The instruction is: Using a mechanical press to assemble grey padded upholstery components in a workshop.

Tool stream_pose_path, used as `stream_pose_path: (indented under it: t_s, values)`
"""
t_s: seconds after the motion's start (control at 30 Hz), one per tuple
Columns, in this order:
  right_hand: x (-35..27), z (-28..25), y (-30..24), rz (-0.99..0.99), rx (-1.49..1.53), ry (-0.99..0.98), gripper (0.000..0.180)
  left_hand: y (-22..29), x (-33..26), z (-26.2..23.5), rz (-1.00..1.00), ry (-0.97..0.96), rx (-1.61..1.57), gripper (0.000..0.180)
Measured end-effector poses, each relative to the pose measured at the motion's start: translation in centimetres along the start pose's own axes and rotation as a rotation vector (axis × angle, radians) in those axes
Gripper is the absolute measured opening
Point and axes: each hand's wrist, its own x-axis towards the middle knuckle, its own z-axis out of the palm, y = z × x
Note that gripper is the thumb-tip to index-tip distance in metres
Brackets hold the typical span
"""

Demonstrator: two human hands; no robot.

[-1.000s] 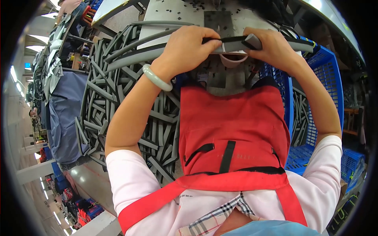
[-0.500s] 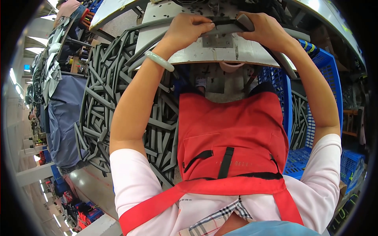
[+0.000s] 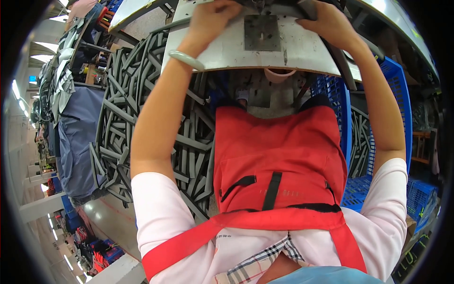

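At the far side of a white sewing table (image 3: pixel 213 57), both my hands are raised near the sewing machine's needle area (image 3: pixel 257 4), partly cut off by the upper edge. My left hand (image 3: pixel 215 19), blurred, has its fingers curled together left of the needle; what they hold is hidden. Between the thumb and fingers of my right hand (image 3: pixel 326 23) is a dark grey foam strip (image 3: pixel 307 9). A long grey strip (image 3: pixel 175 24) runs behind my left wrist. A square metal plate (image 3: pixel 253 35) is set into the tabletop between my hands.
Left of my legs lies a large heap of grey foam strips (image 3: pixel 118 113). On the right stands a blue plastic crate (image 3: pixel 402 94) holding more strips. A pink bowl-like container (image 3: pixel 279 75) is under the table. Blue-grey cloth (image 3: pixel 80 137) hangs farther left.
Both hands have moved farther away, toward the upper edge, carrying the grey foam strip off the metal plate. The plate is now uncovered, and my hands are wider apart.
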Motion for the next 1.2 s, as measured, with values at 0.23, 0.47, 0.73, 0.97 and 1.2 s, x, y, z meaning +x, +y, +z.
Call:
stream_pose_path:
  t_s: [0.23, 0.47, 0.73, 0.97, 1.2]
  values:
    - [-10.5, 9.4, -7.2, -1.054, -0.228, 0.320, 0.021, 1.9, -6.3, 4.3, 0.149, -0.397, 0.130, 0.027]
    - [-9.9, 11.1, -5.5, -0.842, -0.158, 0.062, 0.025, 2.4, -8.3, 5.1, -0.024, -0.520, -0.186, 0.034]
    - [-6.1, 3.8, 2.2, -0.490, 0.180, 0.071, 0.047, 2.9, -9.0, -0.4, -0.093, -0.710, -0.050, 0.028]
    - [-4.3, 2.6, 2.5, -0.349, 0.240, -0.090, 0.047, 4.4, -6.3, 0.2, 0.010, -0.428, 0.135, 0.026]
    - [-1.7, 1.4, 3.6, -0.261, 0.274, -0.196, 0.062, 3.8, -4.4, 0.6, 0.083, -0.245, 0.188, 0.026]
